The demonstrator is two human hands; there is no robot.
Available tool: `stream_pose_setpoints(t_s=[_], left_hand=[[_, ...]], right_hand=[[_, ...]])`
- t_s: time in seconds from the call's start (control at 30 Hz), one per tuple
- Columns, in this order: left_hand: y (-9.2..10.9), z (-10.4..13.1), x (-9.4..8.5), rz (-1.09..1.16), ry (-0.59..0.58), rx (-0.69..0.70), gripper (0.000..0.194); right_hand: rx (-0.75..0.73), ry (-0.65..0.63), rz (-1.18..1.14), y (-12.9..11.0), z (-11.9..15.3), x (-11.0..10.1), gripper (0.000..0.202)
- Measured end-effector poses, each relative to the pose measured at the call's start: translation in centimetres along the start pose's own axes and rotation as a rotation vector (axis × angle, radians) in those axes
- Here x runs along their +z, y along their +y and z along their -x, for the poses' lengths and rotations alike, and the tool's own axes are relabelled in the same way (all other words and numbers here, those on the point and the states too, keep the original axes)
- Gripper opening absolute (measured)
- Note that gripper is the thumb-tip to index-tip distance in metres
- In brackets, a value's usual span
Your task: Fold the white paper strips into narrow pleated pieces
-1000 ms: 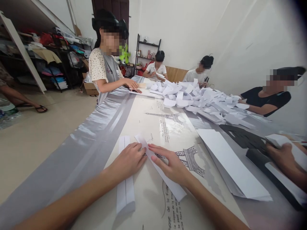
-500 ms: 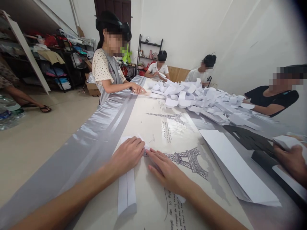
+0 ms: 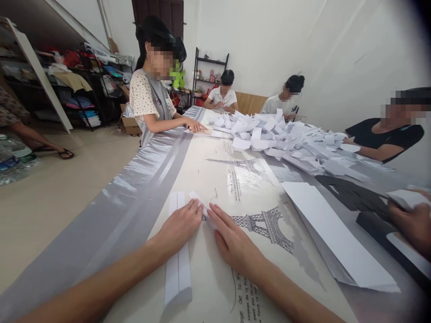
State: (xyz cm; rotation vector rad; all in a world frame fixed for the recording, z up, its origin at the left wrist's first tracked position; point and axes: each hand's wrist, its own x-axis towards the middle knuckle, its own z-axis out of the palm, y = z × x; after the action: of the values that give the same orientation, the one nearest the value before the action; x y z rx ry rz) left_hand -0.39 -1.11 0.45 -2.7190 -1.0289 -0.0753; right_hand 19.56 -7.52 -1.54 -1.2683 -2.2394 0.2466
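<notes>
The paper strip under both hands has changed most: a second ago it lay broad and slanting, its near end in view beyond the right palm. Now a narrow far length shows between the fingers, and the near part is hidden by the right hand. The long side seems to have been turned over and pressed, which I would judge to be a crease in the making.

The left grip has bent fingers set down on the strip's left edge; whether the thumb pinches underneath, I cannot tell. The right grip is spread flat, fingers straight and together along the strip's right side, seemingly pressing rather than grasping.

Just left, partly under the left wrist, a folded strip with a lengthwise line lies on the printed runner. Farther left the runner gives way to the bench, whose draped edge drops toward the floor.

To the right, past a printed Eiffel Tower, a stack of sheets limits sideways movement, with a co-worker's hand beyond. On the far side, runner stretches up to the paper heap.
</notes>
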Motion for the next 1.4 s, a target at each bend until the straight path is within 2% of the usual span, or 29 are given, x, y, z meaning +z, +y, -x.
stream_pose_setpoints(t_s=[0.23,0.33,0.43,0.5,0.8,1.07,1.27,1.4], left_hand=[[0.4,-0.1,-1.0,0.019,-0.013,-0.052,0.038],[0.2,-0.1,-0.3,0.026,0.031,-0.056,0.034],[0.0,-0.1,0.7,0.026,0.118,-0.002,0.033],[-0.1,-0.2,1.0,-0.001,0.136,0.033,0.033],[0.0,-0.6,-0.3,-0.041,0.036,-0.039,0.037],[-0.3,-0.3,0.9,-0.004,0.074,-0.048,0.041],[-0.6,-0.4,1.7,0.117,0.148,-0.047,0.041],[-0.3,-0.8,0.7,0.130,0.160,-0.044,0.029]], right_hand=[[-0.045,-0.032,0.075,0.0,-0.1,-0.1,0.056],[-0.046,-0.062,0.100,-0.2,-0.2,-0.4,0.058],[-0.052,-0.095,0.135,-0.3,-0.3,-0.6,0.061],[-0.055,-0.115,0.160,-0.3,-0.4,-0.5,0.061],[-0.075,-0.118,0.234,-0.3,-0.4,-0.2,0.065],[-0.049,-0.123,0.218,-0.5,-0.6,-0.1,0.066],[0.026,-0.179,0.101,-1.1,-0.6,-1.5,0.054],[0.057,-0.255,0.098,-2.0,1.0,-2.6,0.065]])
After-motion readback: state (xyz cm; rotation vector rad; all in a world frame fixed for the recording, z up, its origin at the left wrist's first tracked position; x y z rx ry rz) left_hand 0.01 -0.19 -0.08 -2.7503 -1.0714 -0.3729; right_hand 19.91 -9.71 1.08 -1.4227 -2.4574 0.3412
